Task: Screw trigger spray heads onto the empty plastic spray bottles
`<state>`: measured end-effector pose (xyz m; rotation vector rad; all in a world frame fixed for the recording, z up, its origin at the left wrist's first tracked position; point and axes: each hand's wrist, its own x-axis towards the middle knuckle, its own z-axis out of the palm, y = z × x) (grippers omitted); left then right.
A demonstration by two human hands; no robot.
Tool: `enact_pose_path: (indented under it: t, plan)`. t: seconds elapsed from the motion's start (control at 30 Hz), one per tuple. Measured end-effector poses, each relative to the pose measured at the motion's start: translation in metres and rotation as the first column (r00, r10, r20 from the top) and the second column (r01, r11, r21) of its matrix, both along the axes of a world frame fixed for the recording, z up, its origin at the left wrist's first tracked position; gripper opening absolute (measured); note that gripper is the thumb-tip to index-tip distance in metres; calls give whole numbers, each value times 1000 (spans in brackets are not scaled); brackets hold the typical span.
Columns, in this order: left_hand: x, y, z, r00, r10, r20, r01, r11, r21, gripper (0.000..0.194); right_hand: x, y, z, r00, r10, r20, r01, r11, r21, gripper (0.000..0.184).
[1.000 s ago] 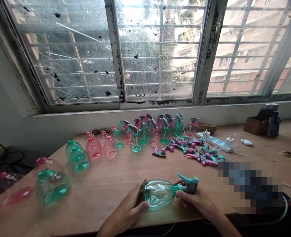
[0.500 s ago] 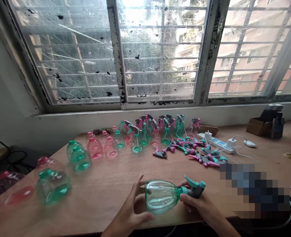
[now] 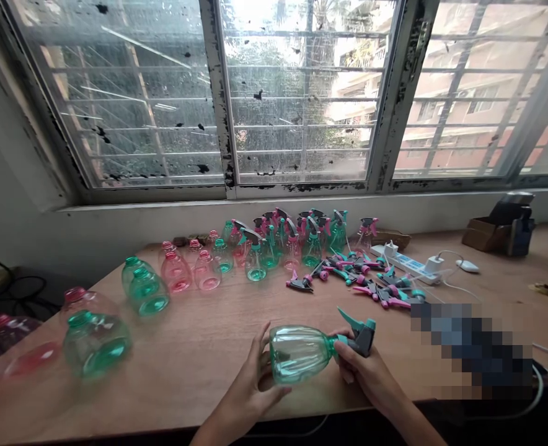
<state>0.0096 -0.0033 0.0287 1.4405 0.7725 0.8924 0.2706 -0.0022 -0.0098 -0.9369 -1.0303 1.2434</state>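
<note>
A clear green spray bottle (image 3: 299,355) lies on its side in the air above the table's front part, its base to the left. My left hand (image 3: 250,387) is curved around the base end, thumb below and fingers on the far side. At the neck, my right hand (image 3: 364,375) grips the collar of the grey and teal trigger sprayer (image 3: 362,334), thumb and fingers closed round it. The sprayer sits on the bottle's mouth, trigger pointing up. How tightly it is screwed on cannot be told.
Open pink and green bottles (image 3: 150,291) stand along the left and back. Several bottles with sprayers fitted (image 3: 255,260) are grouped near the window. Loose trigger sprayers (image 3: 348,267) are piled right of centre, by a power strip (image 3: 408,265). A pixelated patch (image 3: 469,347) covers the right front.
My right hand has shifted slightly left and turned its grip at the collar; the sprayer's trigger now points more steeply up. My left hand still cups the base. The view has moved slightly.
</note>
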Motion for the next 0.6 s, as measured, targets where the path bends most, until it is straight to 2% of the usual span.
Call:
enact_pose_path:
  t: [0.07, 0.1, 0.2, 0.23, 0.33, 0.47, 0.53, 0.6]
  plan:
    - [0, 0, 5, 1000, 0, 11, 0, 999, -51, 119, 2, -3, -1, 999, 12, 35, -12, 1000, 4, 41]
    - [1, 1, 8, 1000, -7, 13, 8, 998, -62, 116, 2, -5, -1, 999, 20, 48, -20, 1000, 6, 41]
    - [2, 0, 14, 999, -50, 14, 50, 998, -29, 91, 2, -6, -3, 998, 32, 54, -33, 999, 12, 40]
    - [2, 0, 14, 998, -59, 26, 59, 998, -17, 89, 2, -5, -4, 999, 32, 41, -32, 999, 12, 40]
    - [1, -2, 8, 998, -57, 39, 57, 998, 5, 100, 3, -1, -3, 999, 41, -28, -41, 999, 0, 41]
    - [-1, -3, 0, 994, -97, -55, 99, 994, 49, 106, 3, 1, 0, 995, 36, -90, -38, 999, -23, 40]
    - [-2, -3, 3, 992, -106, -66, 107, 994, 20, 111, 4, 1, 0, 997, 35, -70, -37, 999, -21, 40]
    - [-1, -3, 9, 992, -104, -78, 104, 995, 5, 104, 4, -1, -1, 998, 44, -39, -44, 999, -4, 40]
